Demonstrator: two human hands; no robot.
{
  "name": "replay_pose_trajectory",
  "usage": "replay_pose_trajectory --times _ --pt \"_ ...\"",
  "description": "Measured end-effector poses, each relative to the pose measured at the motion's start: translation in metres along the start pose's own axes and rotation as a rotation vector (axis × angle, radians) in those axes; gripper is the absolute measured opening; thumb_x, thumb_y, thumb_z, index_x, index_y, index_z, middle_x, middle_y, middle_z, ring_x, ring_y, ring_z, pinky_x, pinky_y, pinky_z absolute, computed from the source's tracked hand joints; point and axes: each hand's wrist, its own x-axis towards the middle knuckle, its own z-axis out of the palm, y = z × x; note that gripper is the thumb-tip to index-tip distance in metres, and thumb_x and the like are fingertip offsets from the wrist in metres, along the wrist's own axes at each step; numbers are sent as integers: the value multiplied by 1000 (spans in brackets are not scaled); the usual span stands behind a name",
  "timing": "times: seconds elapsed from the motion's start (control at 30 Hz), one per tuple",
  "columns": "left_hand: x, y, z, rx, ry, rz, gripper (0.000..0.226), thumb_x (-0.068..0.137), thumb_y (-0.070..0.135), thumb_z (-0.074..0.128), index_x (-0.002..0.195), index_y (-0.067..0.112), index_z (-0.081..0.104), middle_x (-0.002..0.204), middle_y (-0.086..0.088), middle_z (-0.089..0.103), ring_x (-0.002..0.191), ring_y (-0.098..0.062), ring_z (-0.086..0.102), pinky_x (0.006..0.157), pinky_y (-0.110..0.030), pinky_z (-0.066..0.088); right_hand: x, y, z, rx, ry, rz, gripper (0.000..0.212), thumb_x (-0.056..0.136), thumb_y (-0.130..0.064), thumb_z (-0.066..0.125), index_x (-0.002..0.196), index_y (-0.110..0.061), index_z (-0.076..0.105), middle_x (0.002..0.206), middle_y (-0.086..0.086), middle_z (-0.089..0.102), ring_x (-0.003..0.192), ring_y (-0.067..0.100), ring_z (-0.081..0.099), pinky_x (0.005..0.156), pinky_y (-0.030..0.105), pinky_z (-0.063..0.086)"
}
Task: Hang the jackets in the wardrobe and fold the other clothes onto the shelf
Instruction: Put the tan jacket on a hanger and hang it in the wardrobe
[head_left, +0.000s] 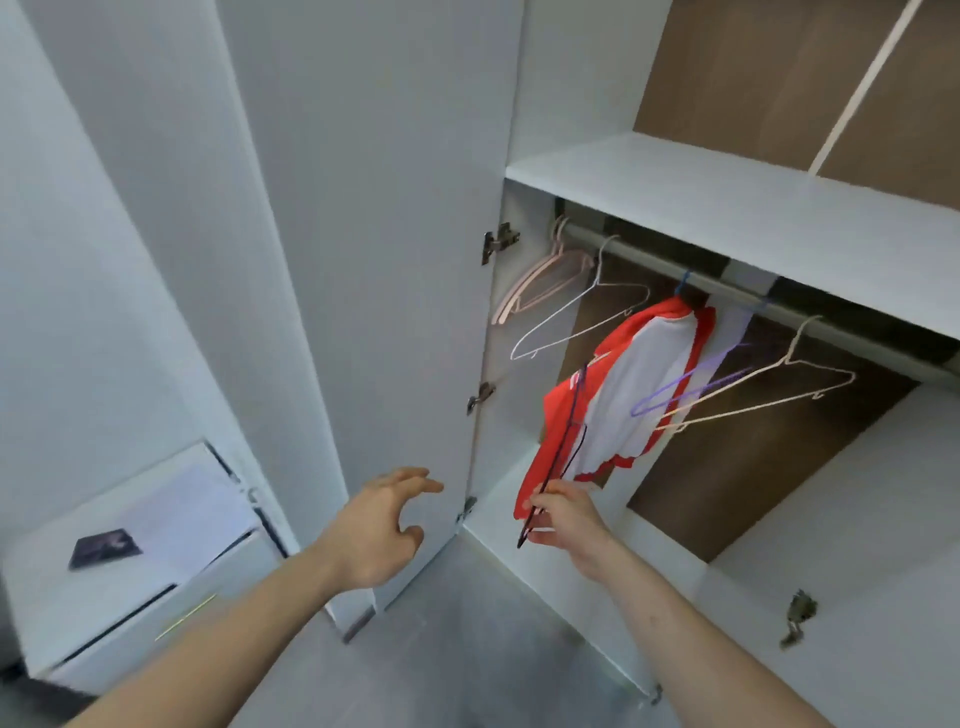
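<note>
While one red-and-white jacket already hangs from the wardrobe rail, the job looks only partly done, since no other clothes show anywhere in view and the white shelf above the rail is bare as far as can be seen. The right hand is pinched around a thin dark wire hanger, thumb and fingers closed on its lower end, with the hanger standing nearly upright in front of the hanging jacket; whether it touches the fabric cannot be told. The left hand holds nothing, its fingers spread and curled loosely just beside the edge of the open wardrobe door. On the rail, a cluster of pink hangers sits at the left end, a white wire hanger hangs next to it, and a purple hanger and a pale wire hanger hang to the right of the jacket, all empty. My reading is that the dark hanger is meant for the next jacket, so more hanging remains, and the folding onto the shelf has not begun. Left of the wardrobe, a white bedside cabinet carries a small dark card-like item, too blurred to identify.
</note>
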Motion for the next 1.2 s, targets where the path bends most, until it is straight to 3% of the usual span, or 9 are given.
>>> replay_pose_trajectory --times 0.13,0.27,0.43,0.53,0.67,0.8,0.97,1.2 --pt "-104 -65 26 -68 -5 -203 53 89 15 62 139 33 60 157 9 45 137 -16 51 110 -21 36 -42 60 43 -157 -215 175 13 96 2 56 92 -10 58 86 9 68 62 19 65 57 30 58" --pt "-192 -97 58 -153 38 -397 49 88 19 63 135 34 62 150 12 52 139 -13 48 109 -22 36 -70 109 76 -355 -422 406 17 100 0 49 89 -10 59 80 6 66 63 19 64 56 28 56" --pt "-290 -116 99 -280 129 -667 47 89 20 62 135 32 61 148 9 54 139 -13 48 110 -22 35 -93 135 121 -840 -758 527 17 102 -7 43 96 -13 56 72 0 55 55 10 54 52 23 48" --pt "-342 -116 120 -375 233 -835 46 91 19 62 135 31 60 146 9 54 136 -11 49 109 -21 34 -109 135 161 -1148 -951 374 19 99 -11 43 107 -17 60 68 -6 53 51 7 49 47 19 39" --pt "-416 -101 151 -461 397 -1091 50 91 18 62 140 27 56 148 5 50 137 -13 48 113 -22 34 -143 136 222 -1301 -1174 148 23 96 -8 43 93 -16 65 58 -8 40 45 7 33 46 22 23" --pt "-494 -66 188 -540 522 -1342 56 91 17 63 145 22 52 150 0 46 137 -17 48 115 -25 33 -198 142 275 -1456 -1381 -200 19 92 -19 57 81 -22 73 56 -12 53 52 5 47 55 24 35" --pt "-580 6 243 -644 779 -1620 64 92 22 65 152 23 42 158 -2 36 139 -21 46 112 -31 38 -287 164 314 -1423 -1602 -424 22 90 -29 62 70 -24 68 61 -5 52 58 12 47 60 29 35" --pt "-681 99 319 -657 1206 -1859 81 90 25 72 158 28 28 162 1 25 142 -22 41 115 -36 37 -413 194 329 -1338 -1987 -609 40 97 -45 64 67 -18 59 57 -4 33 53 12 29 47 24 22"
